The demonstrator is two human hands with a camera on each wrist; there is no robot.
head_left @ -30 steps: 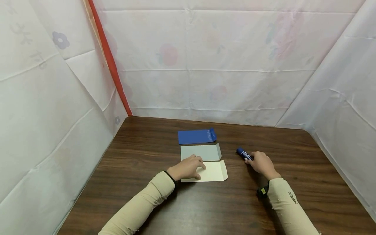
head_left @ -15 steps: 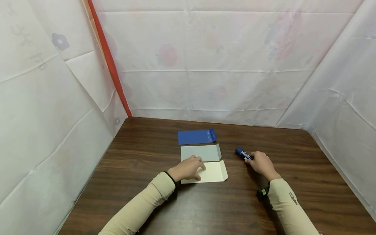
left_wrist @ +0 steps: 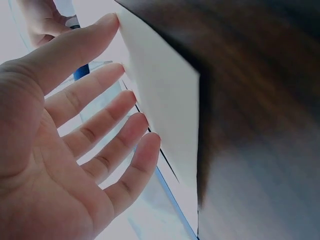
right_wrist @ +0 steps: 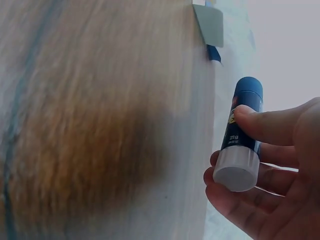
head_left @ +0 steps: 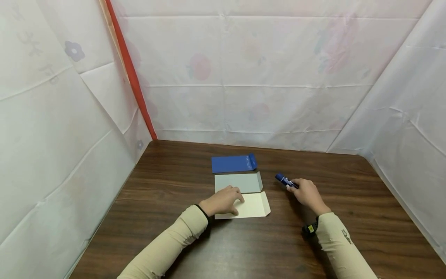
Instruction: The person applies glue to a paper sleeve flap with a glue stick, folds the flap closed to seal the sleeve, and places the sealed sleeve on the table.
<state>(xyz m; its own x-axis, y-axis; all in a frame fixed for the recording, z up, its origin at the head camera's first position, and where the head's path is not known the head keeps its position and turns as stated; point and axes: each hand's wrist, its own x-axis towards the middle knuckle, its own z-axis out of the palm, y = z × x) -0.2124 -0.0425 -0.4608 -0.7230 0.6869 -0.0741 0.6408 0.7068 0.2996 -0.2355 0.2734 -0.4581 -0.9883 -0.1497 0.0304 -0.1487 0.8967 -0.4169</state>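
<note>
My right hand [head_left: 307, 195] grips a dark blue glue stick [right_wrist: 243, 117] with a white base, thumb on one side and fingers behind it. In the head view its capped end points up and left over the table. My left hand [head_left: 223, 201] rests its fingertips on a cream envelope [head_left: 252, 205], the nearest of three laid in a column. The left wrist view shows those fingers [left_wrist: 102, 102] spread and gently bent, touching the paper. Just beyond lies a pale grey-green envelope [head_left: 240, 181], and farthest a blue envelope [head_left: 230, 164]. All three flaps stick out to the right.
Everything lies on a dark wood-grain table [head_left: 265, 248]. White patterned cloth [head_left: 278, 77] hangs behind it and along both sides, with a red strip [head_left: 134, 77] at the back left corner. A dark band with a yellow-marked device [head_left: 309, 229] sits at my right wrist.
My right hand has moved slightly left, bringing the glue stick a little nearer the envelopes. The left hand stays in place on the cream envelope.
</note>
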